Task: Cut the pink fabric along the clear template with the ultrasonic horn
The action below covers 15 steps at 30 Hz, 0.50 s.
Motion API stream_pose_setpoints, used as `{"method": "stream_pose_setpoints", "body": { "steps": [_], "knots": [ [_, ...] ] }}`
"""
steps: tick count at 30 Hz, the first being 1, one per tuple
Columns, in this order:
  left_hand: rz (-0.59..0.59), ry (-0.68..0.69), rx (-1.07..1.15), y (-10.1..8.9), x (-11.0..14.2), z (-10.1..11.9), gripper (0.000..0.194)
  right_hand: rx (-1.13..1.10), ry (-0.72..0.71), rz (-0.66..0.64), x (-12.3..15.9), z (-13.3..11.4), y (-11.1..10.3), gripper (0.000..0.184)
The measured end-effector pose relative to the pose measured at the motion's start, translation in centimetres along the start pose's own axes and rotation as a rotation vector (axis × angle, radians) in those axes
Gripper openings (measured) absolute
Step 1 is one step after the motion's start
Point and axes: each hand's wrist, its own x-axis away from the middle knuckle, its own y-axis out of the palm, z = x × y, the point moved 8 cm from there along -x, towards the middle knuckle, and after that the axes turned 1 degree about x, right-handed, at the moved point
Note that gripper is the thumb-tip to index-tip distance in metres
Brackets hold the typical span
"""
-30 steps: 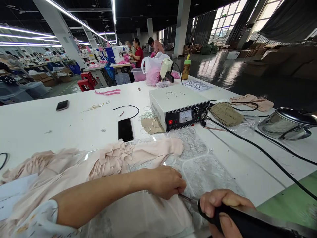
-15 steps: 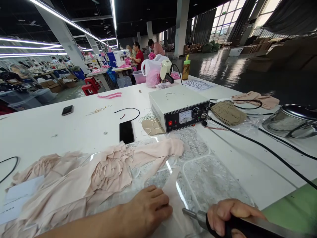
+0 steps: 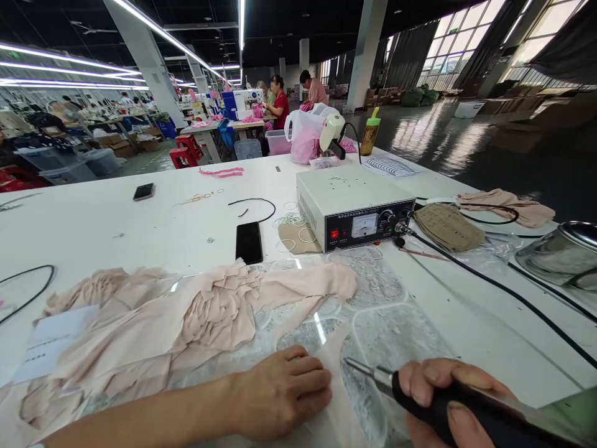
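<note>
My left hand (image 3: 290, 391) rests with curled, closed fingers on a strip of thin pale pink fabric (image 3: 339, 398), pinning it against the clear plastic mat (image 3: 396, 333). Its fingertips are mostly hidden from above. Wrapped round the black handle of an ultrasonic cutter (image 3: 383, 379) is my right hand (image 3: 448, 392). The cutter's metal tip points left, just beside the right edge of the fabric strip; whether it touches the mat cannot be made out. More pale pink fabric (image 3: 219, 311), in ruffled piles, lies left of and beyond my left hand.
Behind the mat stands a control box (image 3: 368, 227), with a black cable (image 3: 485, 283) running across the right side. A phone (image 3: 249, 242), brown card templates (image 3: 450, 227), a metal pot (image 3: 559, 255), small scissors (image 3: 196, 198) and a paper label (image 3: 56, 339) lie about. Co-workers sit far back.
The view has shifted, so the tabletop things appear farther right. The cutter's tip has moved up along the strip's right edge. My left hand stays on the fabric.
</note>
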Motion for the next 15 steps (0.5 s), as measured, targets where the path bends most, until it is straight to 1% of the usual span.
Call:
{"method": "stream_pose_setpoints", "body": {
  "steps": [1, 3, 6, 8, 11, 13, 15],
  "knots": [
    [0.001, -0.002, 0.001, 0.0, 0.1, 0.0, 0.022, -0.001, -0.027, 0.049, -0.3, 0.0, 0.2, 0.009],
    [-0.005, -0.004, 0.011, 0.1, 0.2, 0.0, 0.022, -0.001, -0.054, 0.086, -0.9, 0.4, 1.0, 0.011],
    [-0.018, 0.0, 0.043, 0.1, 0.2, -0.1, 0.022, 0.007, -0.055, 0.058, -1.4, 1.1, 2.3, 0.009],
    [-0.015, -0.002, 0.065, 0.0, 0.1, -0.2, 0.021, -0.004, -0.077, 0.058, -1.4, 1.2, 2.5, 0.009],
    [0.025, -0.031, 0.074, -0.2, 0.1, -0.7, 0.019, -0.02, -0.095, 0.069, -1.3, 1.4, 2.2, 0.009],
    [0.044, -0.055, 0.064, -0.2, 0.2, -1.1, 0.023, -0.025, -0.092, 0.059, -1.3, 1.5, 2.2, 0.009],
    [0.029, -0.072, 0.058, 0.0, 0.3, -1.4, 0.03, -0.034, -0.089, 0.051, -1.3, 1.6, 2.3, 0.009]
  ]
}}
